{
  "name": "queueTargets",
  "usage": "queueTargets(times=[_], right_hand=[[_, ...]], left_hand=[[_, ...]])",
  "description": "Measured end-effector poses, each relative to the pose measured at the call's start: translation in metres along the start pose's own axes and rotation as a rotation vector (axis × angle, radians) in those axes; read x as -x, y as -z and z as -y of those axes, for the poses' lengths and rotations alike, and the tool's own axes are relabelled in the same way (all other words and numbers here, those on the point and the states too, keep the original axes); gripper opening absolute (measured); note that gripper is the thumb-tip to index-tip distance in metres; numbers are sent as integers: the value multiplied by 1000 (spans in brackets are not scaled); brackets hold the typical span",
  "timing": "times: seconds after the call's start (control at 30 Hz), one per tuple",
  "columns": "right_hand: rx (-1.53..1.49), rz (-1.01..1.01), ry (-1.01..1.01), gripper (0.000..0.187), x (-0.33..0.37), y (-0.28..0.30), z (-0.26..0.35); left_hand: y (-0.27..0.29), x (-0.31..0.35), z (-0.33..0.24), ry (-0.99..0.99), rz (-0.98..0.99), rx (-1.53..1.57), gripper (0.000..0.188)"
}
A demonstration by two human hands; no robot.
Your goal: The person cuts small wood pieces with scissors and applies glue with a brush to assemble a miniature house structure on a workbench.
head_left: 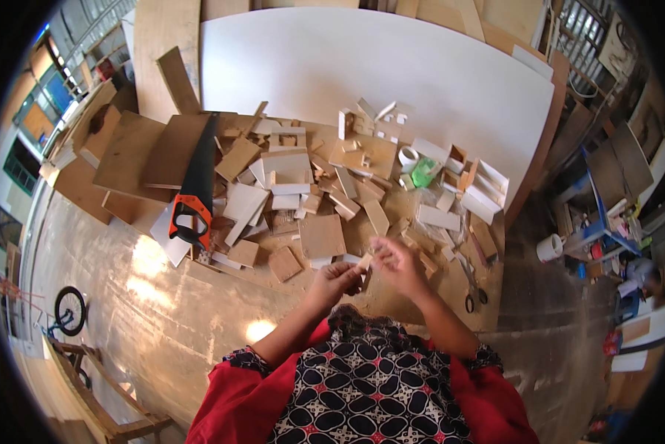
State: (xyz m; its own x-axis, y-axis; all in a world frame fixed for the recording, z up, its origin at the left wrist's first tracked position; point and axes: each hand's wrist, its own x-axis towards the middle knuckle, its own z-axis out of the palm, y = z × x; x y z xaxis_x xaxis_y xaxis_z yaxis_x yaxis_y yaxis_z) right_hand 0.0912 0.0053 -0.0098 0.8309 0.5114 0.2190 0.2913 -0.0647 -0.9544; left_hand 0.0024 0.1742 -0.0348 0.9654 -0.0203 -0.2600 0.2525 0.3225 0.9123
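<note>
Close in front of my body, at the near edge of the work table, my left hand pinches a small pale wood piece between thumb and fingers. Right beside that piece is my right hand, its fingers bent together near the top end of the wood; whatever they hold is too small to make out. Just beyond my hands lies a square wooden board, with a smaller wood block to its left. Scissors with dark handles rest to the right of my right hand.
Wood offcuts are heaped across the table. A handsaw with an orange and black handle leans at the left. Beyond the middle stand a white tape roll, a green container and white box-like pieces. A large white panel spans the back.
</note>
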Motion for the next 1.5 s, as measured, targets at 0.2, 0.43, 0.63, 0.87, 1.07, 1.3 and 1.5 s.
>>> queueTargets(times=[0.2, 0.43, 0.63, 0.87, 1.07, 1.3, 1.5], right_hand=[[-5, 180, -185, 14, -22, -5, -13], [653, 169, 50, 29, -94, 8, -66], [1018, 136, -9, 26, -141, -27, -70], [615, 119, -49, 25, -145, -36, -79], [706, -191, 17, 32, -141, -22, -97], [835, -143, -161, 25, -143, 23, -122], [789, -156, -213, 18, -132, 42, -124]], left_hand=[[0, 8, 13, -30, -178, -130, 28], [43, 54, 29, -98, -459, -132, 24], [73, 100, 41, -115, -659, -25, 23], [96, 140, 48, -122, -774, 39, 20], [106, 139, 50, -96, -733, 61, 20], [103, 111, 34, -90, -589, -21, 19], [96, 91, 37, -142, -454, -44, 16]])
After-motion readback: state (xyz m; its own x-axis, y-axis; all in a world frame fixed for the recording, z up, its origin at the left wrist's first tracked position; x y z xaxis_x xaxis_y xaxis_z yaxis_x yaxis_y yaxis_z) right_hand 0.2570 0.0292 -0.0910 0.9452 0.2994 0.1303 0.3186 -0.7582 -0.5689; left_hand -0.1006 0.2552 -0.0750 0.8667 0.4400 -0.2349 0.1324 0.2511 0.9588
